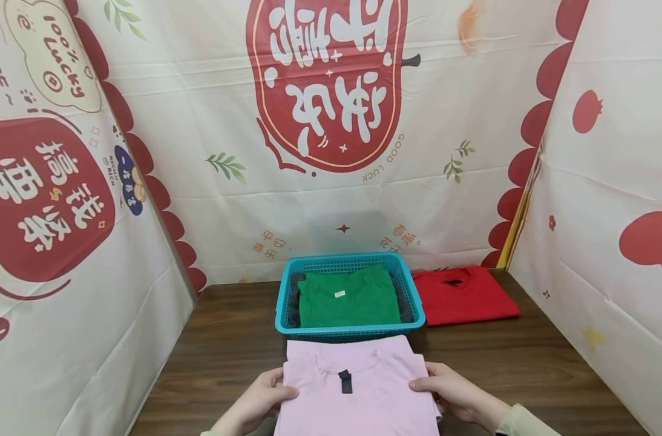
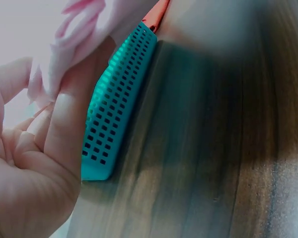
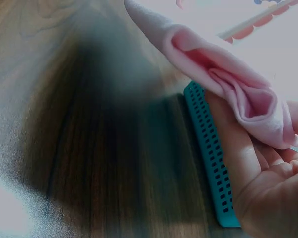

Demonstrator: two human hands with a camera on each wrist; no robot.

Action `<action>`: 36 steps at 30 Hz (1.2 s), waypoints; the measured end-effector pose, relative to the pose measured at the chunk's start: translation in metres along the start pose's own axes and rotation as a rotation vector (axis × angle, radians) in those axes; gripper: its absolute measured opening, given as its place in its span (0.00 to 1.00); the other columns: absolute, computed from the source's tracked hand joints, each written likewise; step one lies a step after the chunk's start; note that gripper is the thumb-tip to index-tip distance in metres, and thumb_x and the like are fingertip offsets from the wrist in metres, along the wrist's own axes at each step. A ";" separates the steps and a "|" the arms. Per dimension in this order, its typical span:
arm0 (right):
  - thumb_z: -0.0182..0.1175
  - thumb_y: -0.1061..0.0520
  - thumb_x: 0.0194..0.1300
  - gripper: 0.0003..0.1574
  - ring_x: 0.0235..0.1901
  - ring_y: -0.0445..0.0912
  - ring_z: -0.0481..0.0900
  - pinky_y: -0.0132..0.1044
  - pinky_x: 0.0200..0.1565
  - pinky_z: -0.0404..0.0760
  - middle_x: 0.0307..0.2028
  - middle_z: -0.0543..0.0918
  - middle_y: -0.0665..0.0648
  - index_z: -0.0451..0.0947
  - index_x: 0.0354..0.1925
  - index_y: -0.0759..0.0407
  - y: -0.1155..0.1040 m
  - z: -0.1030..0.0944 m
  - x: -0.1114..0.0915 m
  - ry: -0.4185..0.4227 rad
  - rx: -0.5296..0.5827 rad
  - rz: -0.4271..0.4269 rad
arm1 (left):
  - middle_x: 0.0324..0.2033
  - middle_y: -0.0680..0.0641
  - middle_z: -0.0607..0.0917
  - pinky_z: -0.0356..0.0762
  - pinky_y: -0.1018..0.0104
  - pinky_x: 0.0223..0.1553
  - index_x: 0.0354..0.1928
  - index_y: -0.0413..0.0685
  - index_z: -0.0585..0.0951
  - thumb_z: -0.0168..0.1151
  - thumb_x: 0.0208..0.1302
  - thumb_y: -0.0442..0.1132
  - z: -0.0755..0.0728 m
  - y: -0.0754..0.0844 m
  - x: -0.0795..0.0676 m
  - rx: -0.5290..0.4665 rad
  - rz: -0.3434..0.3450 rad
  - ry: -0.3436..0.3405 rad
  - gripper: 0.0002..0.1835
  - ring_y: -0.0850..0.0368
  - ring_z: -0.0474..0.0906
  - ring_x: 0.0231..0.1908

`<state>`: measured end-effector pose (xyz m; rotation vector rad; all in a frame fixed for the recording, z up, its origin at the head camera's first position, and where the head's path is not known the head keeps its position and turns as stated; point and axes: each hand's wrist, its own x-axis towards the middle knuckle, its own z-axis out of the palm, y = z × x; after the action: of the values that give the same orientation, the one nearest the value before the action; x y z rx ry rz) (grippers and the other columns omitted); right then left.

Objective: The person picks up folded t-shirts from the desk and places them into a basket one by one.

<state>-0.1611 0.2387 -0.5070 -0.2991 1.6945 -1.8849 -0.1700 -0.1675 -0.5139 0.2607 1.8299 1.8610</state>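
A folded pink T-shirt (image 1: 371,409) with a black neck label is held between both hands at the front of the table. My left hand (image 1: 264,396) grips its left edge, thumb on top and fingers underneath. The opposite edge is pinched the same way by my right hand (image 1: 453,390). In the right wrist view the folded layers of the pink T-shirt (image 3: 238,89) show above the fingers, raised over the tabletop. Just beyond the shirt stands a blue plastic basket (image 1: 350,332). A folded green T-shirt (image 1: 350,300) lies in it on top of dark grey cloth (image 1: 294,303).
To the right of the basket, a folded red T-shirt (image 1: 467,300) lies on the brown wooden table (image 1: 222,339). Printed white cloth walls (image 1: 195,224) enclose the table at the back and both sides.
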 end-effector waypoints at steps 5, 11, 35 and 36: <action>0.50 0.60 0.71 0.23 0.36 0.48 0.85 0.43 0.35 0.84 0.39 0.84 0.60 0.65 0.59 0.73 -0.005 0.001 -0.003 -0.006 0.007 -0.005 | 0.30 0.43 0.86 0.82 0.65 0.26 0.60 0.28 0.68 0.61 0.62 0.35 -0.001 0.003 -0.003 -0.008 0.013 -0.010 0.27 0.58 0.83 0.26; 0.49 0.60 0.72 0.21 0.38 0.49 0.85 0.44 0.36 0.84 0.40 0.84 0.60 0.65 0.59 0.71 -0.008 0.002 -0.006 -0.029 0.040 -0.004 | 0.31 0.43 0.86 0.82 0.65 0.26 0.59 0.28 0.68 0.60 0.62 0.33 -0.001 0.005 -0.005 -0.016 0.038 -0.028 0.25 0.58 0.83 0.27; 0.47 0.61 0.73 0.18 0.41 0.49 0.85 0.43 0.40 0.83 0.44 0.83 0.61 0.65 0.57 0.67 -0.048 0.002 -0.010 -0.060 0.061 -0.038 | 0.37 0.39 0.86 0.83 0.59 0.32 0.62 0.26 0.65 0.58 0.66 0.33 -0.002 0.041 0.000 -0.013 0.115 -0.057 0.26 0.54 0.85 0.33; 0.47 0.61 0.73 0.17 0.41 0.49 0.84 0.44 0.41 0.83 0.44 0.83 0.61 0.66 0.57 0.66 -0.050 0.001 -0.010 -0.069 0.068 -0.045 | 0.37 0.39 0.86 0.83 0.59 0.32 0.62 0.27 0.65 0.58 0.66 0.33 -0.002 0.043 0.001 -0.011 0.116 -0.052 0.26 0.53 0.85 0.33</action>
<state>-0.1660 0.2440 -0.4567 -0.3738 1.5871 -1.9384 -0.1811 -0.1672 -0.4723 0.4160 1.8032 1.9225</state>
